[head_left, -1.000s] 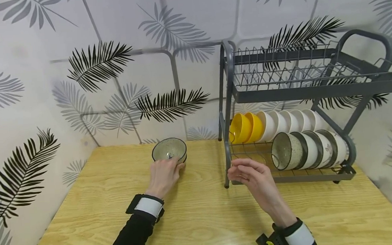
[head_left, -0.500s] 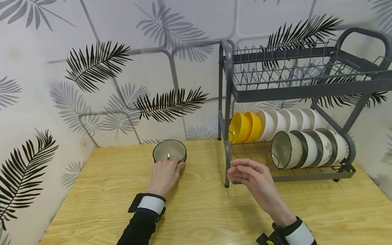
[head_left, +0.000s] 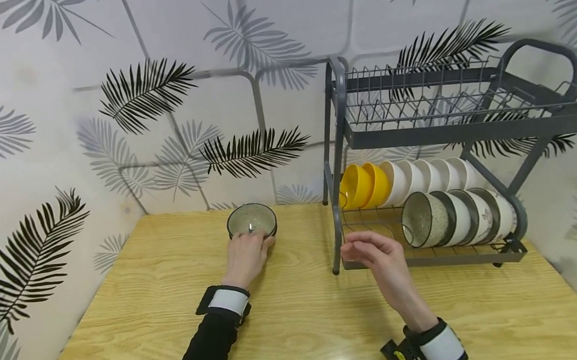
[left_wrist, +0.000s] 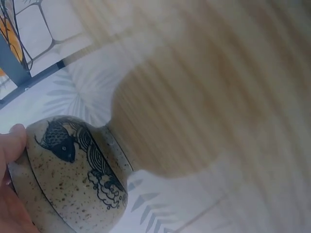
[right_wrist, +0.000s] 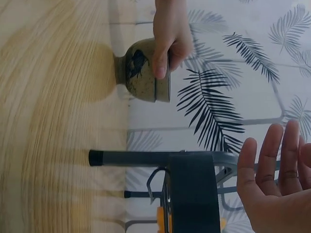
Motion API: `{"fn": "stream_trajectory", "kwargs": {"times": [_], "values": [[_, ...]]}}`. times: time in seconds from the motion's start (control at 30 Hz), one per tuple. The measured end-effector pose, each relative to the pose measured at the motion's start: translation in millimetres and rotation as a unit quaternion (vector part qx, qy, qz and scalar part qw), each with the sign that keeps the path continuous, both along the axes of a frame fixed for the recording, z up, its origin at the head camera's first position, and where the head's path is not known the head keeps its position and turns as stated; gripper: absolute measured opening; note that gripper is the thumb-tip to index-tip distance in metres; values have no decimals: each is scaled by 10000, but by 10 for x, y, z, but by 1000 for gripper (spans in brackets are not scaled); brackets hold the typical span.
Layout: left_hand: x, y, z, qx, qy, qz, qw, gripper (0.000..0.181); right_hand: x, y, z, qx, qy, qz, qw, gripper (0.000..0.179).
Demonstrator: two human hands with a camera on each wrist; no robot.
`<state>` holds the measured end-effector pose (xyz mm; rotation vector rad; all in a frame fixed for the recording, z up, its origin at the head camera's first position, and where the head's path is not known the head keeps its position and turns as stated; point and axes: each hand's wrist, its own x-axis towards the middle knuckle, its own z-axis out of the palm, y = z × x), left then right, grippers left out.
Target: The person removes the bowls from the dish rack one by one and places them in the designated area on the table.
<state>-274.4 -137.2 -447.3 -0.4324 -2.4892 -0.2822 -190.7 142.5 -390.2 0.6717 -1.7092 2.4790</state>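
Note:
Two nested speckled grey-beige bowls (head_left: 252, 214) with dark rims stand upright on the wooden table, left of the dish rack. A dark fish and wave drawing marks the lower bowl (left_wrist: 63, 179) in the left wrist view. My left hand (head_left: 246, 257) pinches the near rim, thumb outside and fingers over the edge; how many bowls it grips I cannot tell. In the right wrist view this hand (right_wrist: 171, 36) holds the rim from above. My right hand (head_left: 383, 262) hovers in front of the rack's left end, fingers loosely bent, holding nothing.
A two-tier grey dish rack (head_left: 469, 132) stands at the right. Its lower tier holds yellow bowls (head_left: 355, 187), several white bowls (head_left: 393, 183) and, in front, a speckled bowl (head_left: 425, 219) with other dark-rimmed ones. A leaf-patterned wall (head_left: 160, 33) borders the table (head_left: 128, 311).
My left hand and wrist have shifted slightly to the right at the bowls' rim. The bowls stay practically where they were. My right hand has hardly moved.

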Motion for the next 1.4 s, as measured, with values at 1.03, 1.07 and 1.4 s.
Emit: {"fn": "stream_trajectory", "kwargs": {"times": [1.03, 1.07, 1.4], "values": [[272, 264, 2, 597, -684, 55, 9959, 62, -171, 402, -8, 2219, 1903, -4228, 8578, 21], [299, 288, 11, 750, -716, 3, 9946, 62, -177, 411, -9, 2294, 1974, -4356, 8478, 21], [562, 477, 77, 1669, -1104, -551, 9782, 63, -271, 489, -52, 2565, 2794, -5015, 7776, 26]]}}
